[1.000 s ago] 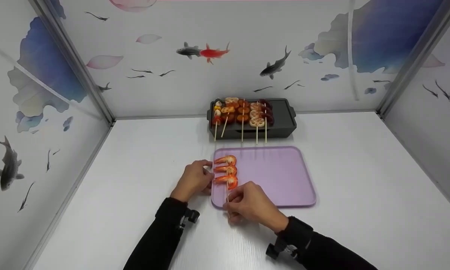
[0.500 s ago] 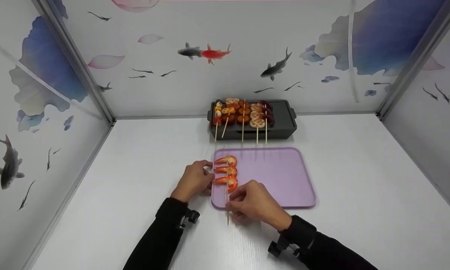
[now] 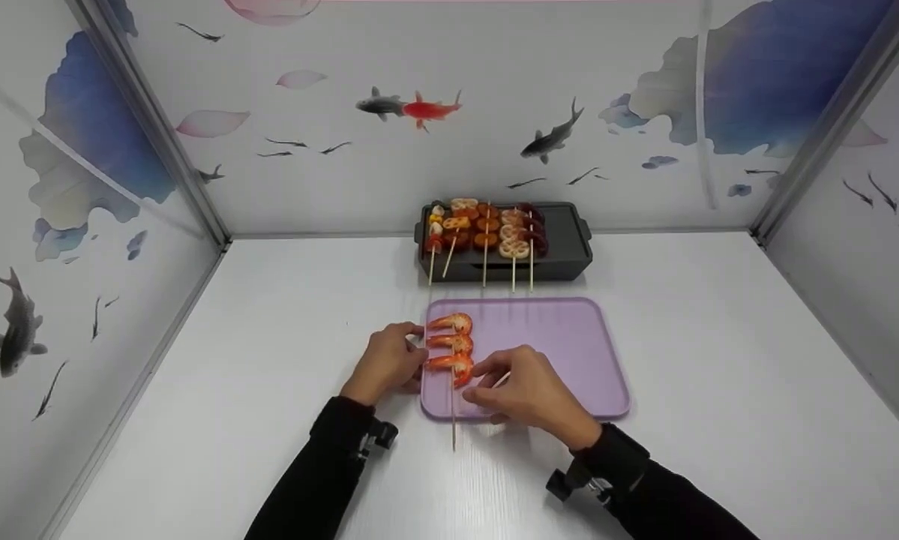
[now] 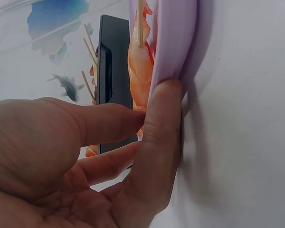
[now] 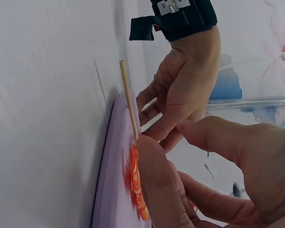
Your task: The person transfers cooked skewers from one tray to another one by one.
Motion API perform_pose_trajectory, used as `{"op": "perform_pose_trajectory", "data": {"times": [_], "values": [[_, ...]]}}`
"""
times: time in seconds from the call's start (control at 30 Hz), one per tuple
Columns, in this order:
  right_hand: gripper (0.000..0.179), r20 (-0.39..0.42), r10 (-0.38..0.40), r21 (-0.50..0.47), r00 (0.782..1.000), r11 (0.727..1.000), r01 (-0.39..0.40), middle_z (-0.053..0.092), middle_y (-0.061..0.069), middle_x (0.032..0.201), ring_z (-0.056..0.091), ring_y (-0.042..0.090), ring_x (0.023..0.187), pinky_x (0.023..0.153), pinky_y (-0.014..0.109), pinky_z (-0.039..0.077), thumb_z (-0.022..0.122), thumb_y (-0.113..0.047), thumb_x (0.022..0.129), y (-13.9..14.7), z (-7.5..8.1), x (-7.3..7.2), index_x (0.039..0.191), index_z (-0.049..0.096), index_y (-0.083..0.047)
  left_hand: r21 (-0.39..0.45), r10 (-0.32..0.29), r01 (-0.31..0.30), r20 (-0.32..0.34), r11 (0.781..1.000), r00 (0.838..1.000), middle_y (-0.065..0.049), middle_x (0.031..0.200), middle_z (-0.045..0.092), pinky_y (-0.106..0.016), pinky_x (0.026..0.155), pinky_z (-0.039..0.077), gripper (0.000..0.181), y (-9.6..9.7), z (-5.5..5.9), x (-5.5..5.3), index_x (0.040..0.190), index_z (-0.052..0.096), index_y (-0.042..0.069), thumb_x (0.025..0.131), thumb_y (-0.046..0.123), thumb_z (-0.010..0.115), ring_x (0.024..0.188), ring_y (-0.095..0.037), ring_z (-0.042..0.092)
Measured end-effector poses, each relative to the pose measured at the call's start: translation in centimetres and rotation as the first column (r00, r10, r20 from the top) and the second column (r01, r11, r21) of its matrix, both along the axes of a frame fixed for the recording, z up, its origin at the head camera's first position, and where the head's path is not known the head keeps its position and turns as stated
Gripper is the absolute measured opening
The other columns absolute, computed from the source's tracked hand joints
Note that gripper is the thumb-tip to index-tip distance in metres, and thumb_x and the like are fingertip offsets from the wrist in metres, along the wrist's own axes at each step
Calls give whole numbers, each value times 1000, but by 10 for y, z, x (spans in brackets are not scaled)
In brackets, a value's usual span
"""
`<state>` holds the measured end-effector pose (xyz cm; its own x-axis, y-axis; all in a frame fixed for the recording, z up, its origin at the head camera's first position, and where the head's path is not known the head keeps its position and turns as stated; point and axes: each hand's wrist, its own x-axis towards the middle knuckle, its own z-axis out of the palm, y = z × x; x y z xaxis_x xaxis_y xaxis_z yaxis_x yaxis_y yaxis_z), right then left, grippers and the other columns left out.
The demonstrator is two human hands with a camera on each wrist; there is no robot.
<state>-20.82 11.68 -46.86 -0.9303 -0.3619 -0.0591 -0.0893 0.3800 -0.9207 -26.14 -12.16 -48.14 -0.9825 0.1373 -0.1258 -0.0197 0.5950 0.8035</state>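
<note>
The shrimp skewer (image 3: pixel 453 367) is lying near-to-far along the purple tray's (image 3: pixel 569 352) left edge, with the right hand (image 3: pixel 528 394) pinching its nearest shrimp and the left hand (image 3: pixel 385 360) pinching the shrimps from the left.

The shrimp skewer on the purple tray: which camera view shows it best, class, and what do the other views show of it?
The head view: the shrimp skewer lies whole along the purple tray's left edge, three shrimp in a row, its stick past the near rim. The left wrist view shows one shrimp edge-on behind fingers. The right wrist view shows the stick and a blurred shrimp.
</note>
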Motion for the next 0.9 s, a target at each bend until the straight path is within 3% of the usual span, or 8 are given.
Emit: {"op": "perform_pose_trajectory", "data": {"times": [0.1,0.3,0.67,0.9], "values": [[40,-3,-24,-4,1000,1000,24,71,11,87,74,32,72,56,39,61,89,-28,79,4,3,-3,107,75,-3,23,16,-17,37,1000,999,-12,86,70,-37,53,61,44,1,1,-1,138,57,0,95,8,63,60,-24,71],[46,17,-41,-43,999,998,42,70,15,91,73,37,81,58,40,62,90,-27,78,9,7,-5,112,73,1,17,10,-11,49,1000,999,-14,89,70,-38,54,61,44,1,3,0,139,56,0,96,8,63,62,-25,71],[45,-19,-88,-30,996,996,88,68,13,101,72,24,82,62,41,63,92,-30,76,20,17,-14,112,74,-11,-119,5,1,50,993,999,-8,84,68,-33,53,58,44,3,15,-7,136,58,1,93,8,64,68,-24,71],[47,-47,-115,-39,992,993,113,68,14,106,72,27,91,67,37,63,91,-31,76,34,19,-19,116,73,-14,-154,-12,19,43,988,999,-6,82,68,-31,56,58,46,5,13,-6,136,58,0,91,6,64,67,-20,70]]}}
